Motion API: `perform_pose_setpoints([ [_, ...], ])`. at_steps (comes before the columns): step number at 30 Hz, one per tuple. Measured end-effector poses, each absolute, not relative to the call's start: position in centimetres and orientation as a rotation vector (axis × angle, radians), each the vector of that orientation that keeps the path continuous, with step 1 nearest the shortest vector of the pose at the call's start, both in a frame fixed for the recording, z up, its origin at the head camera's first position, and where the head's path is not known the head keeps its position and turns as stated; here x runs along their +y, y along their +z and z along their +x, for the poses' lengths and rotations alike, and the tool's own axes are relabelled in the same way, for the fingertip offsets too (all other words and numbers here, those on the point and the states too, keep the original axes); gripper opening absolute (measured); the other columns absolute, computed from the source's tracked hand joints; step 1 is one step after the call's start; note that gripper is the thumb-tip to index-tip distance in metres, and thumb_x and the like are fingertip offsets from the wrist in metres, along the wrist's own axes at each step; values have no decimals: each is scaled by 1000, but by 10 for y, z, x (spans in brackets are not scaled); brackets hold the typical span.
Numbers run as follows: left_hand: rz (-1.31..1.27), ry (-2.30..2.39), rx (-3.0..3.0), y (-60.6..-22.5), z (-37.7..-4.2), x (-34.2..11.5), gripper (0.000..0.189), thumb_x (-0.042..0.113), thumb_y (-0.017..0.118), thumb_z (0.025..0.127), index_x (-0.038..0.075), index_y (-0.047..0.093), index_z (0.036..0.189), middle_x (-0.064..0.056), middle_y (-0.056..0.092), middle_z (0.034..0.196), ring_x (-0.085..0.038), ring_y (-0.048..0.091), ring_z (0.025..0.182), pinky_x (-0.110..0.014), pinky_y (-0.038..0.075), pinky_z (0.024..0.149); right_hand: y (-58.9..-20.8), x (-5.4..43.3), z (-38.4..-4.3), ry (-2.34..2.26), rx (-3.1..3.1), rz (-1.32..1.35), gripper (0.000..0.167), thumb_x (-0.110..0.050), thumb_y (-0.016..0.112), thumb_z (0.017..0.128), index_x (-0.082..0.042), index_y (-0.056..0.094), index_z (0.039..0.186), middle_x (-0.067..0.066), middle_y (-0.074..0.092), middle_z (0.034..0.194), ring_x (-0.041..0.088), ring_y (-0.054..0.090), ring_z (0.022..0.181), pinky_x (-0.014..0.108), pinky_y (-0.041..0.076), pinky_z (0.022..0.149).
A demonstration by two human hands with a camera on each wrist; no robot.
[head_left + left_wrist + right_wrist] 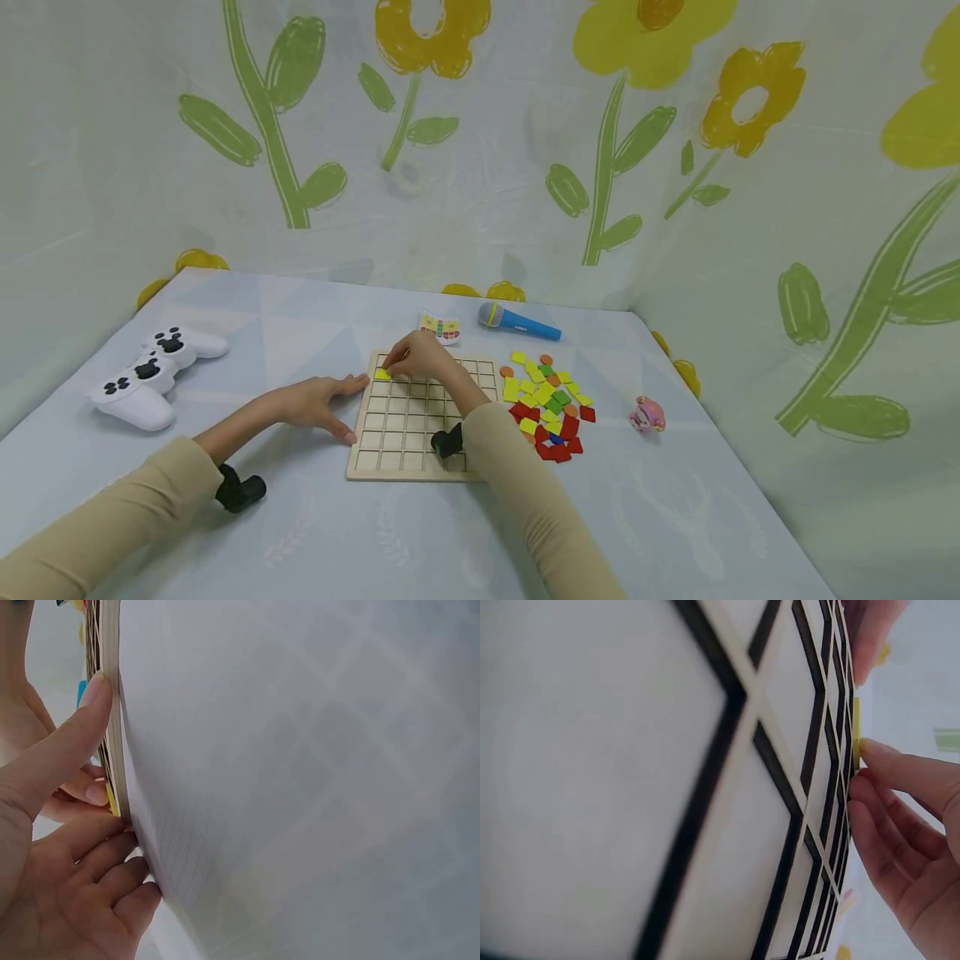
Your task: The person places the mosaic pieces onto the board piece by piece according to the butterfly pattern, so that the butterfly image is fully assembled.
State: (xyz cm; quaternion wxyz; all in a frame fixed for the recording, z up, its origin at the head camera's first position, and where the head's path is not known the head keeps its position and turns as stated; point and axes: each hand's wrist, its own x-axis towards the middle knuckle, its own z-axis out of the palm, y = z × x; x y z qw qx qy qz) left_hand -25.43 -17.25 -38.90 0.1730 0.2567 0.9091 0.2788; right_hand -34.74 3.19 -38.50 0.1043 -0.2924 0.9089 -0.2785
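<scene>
A wooden grid board [397,478] lies on the table between the hands. The right hand [422,357] reaches over its far left corner, thumb and fingertips pinching a yellow tile [382,375] down at the grid. The right wrist view has the thumb against the end of this yellow tile [856,731], the other fingers close by on the board. Along the board's left side, the left hand [315,404] rests with thumb and fingers spread. Its thumb [71,735] touches the board's side edge in the left wrist view, while its fingertips meet the edge farther along.
Right of the board is a loose pile of yellow, red, green, orange and blue pieces [544,396]. Behind stand a small patterned card [441,328] and a blue toy microphone [525,322]. A white game controller [153,375] lies left, a pink figurine [647,414] right.
</scene>
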Motion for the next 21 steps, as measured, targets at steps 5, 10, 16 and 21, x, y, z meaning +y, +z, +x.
perform_pose_setpoints([
  [5,728,792,2576,-388,-254,-173,101,36,84,73,-7,30,147,-36,23,147,-49,22,137,-60,23,107,-382,32,-344,-804,2691,-901,16,-13,74,86,-8,76,101,-1,72,84,5,62,71,17,48,62],
  [10,734,792,2582,-388,-254,-173,101,36,84,73,-7,30,146,-36,24,148,-49,22,138,-60,22,108,-375,37,-339,-797,2684,-933,24,-12,74,87,-5,72,109,2,71,91,8,64,80,17,49,69],
  [16,721,790,2582,-388,-253,-173,101,36,84,72,-7,30,147,-36,24,148,-49,22,138,-60,22,108,-367,49,-331,-818,2686,-958,27,-13,73,87,-5,70,113,5,70,102,10,65,87,18,50,75],
  [21,725,779,2589,-388,-254,-172,101,37,84,73,-7,31,146,-35,25,148,-49,23,137,-60,23,108,-364,68,-323,-840,2689,-1046,30,-14,72,88,-4,69,115,10,70,107,14,66,91,19,50,78],
])
